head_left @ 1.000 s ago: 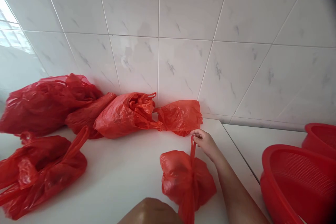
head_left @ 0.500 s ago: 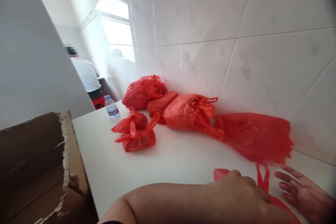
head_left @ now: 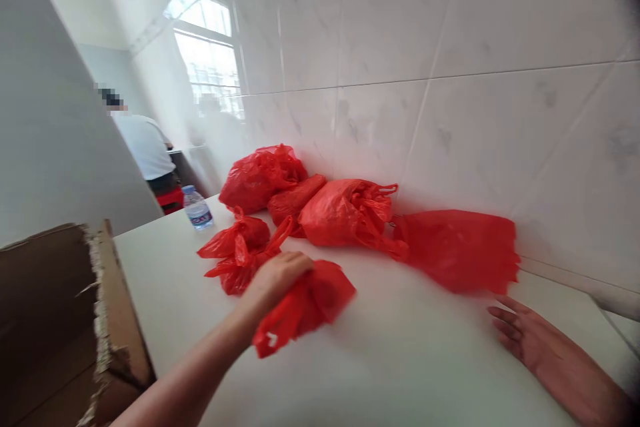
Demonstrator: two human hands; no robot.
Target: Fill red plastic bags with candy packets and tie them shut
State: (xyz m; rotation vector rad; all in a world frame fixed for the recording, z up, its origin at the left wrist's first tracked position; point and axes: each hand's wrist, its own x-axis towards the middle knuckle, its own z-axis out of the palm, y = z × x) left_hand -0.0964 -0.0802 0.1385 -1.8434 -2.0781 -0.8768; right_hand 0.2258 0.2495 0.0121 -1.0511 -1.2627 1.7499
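Observation:
My left hand (head_left: 284,275) is closed on a flat red plastic bag (head_left: 320,300), whose loose end hangs to the right over the white table (head_left: 400,360). Just behind that hand sit two small knotted red bags (head_left: 245,247). My right hand (head_left: 515,330) is open, fingers apart, at the right side. Its fingertips come close to the lower edge of a flat red bag (head_left: 460,247) lying by the wall; I cannot tell whether they touch.
Filled red bags (head_left: 340,210) lie along the tiled wall (head_left: 390,80). A water bottle (head_left: 197,208) stands at the table's far left. An open cardboard box (head_left: 120,300) with a torn edge is at the left. A person (head_left: 143,143) in white is farther back.
My left hand has swung leftward across the table with the red bag, away from my right hand. My right hand stays open near the flat bag. The view has shifted slightly.

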